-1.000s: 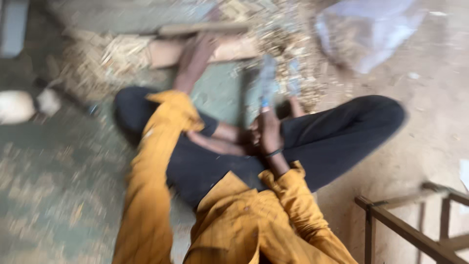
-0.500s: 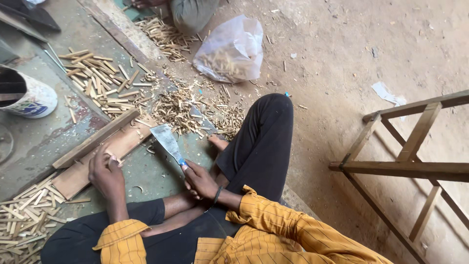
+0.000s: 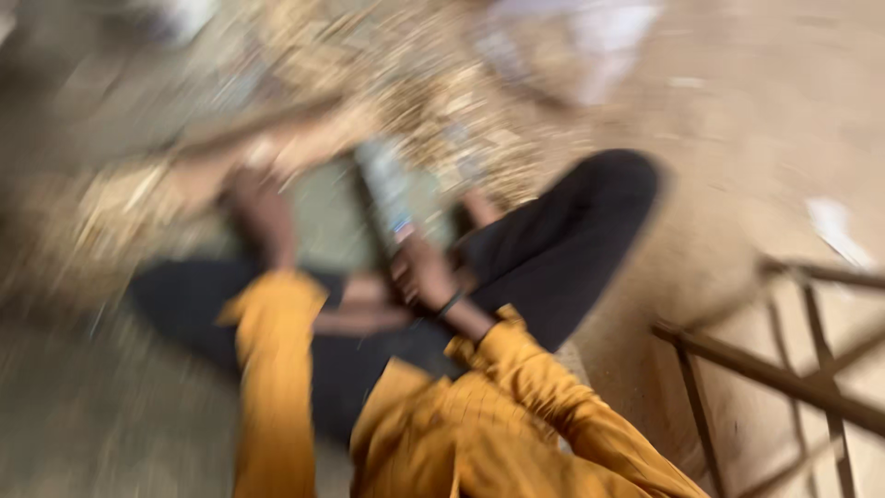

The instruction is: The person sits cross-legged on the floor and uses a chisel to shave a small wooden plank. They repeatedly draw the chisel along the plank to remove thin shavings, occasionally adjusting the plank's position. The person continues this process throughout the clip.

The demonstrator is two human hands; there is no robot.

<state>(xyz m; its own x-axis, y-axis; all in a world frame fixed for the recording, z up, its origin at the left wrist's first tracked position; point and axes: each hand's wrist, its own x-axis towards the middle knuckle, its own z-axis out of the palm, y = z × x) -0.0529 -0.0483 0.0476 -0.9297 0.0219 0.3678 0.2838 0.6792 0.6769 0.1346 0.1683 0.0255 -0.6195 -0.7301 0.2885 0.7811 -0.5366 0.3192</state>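
The view from the head camera is heavily smeared, so only broad shapes can be read. The person sits on the ground in black trousers and a mustard-yellow long-sleeved shirt, both arms stretched forward over the lap. The right hand (image 3: 422, 274), with a dark band at the wrist, is closed around the handle end of a broad, flat, pale grey blade (image 3: 385, 192); the blade rises up and away from the fist, tilted slightly to the left, over the grey-green patch of floor between the knees. The left hand (image 3: 261, 218) reaches further out and lies at the near edge of a long, light brown piece of wood (image 3: 277, 152) lying crosswise on the ground; the blur hides whether its fingers grip the wood or only rest on it, so I cannot tell its hold. Beyond the wood and the blade a wide scatter of pale wood chips and splinters (image 3: 433, 101) covers the floor. A translucent whitish plastic bag (image 3: 585, 41) lies at the top, well apart from both hands. At the right edge stands a dark brown wooden frame of thin bars (image 3: 774, 369) on the sandy floor, beside the raised right knee.
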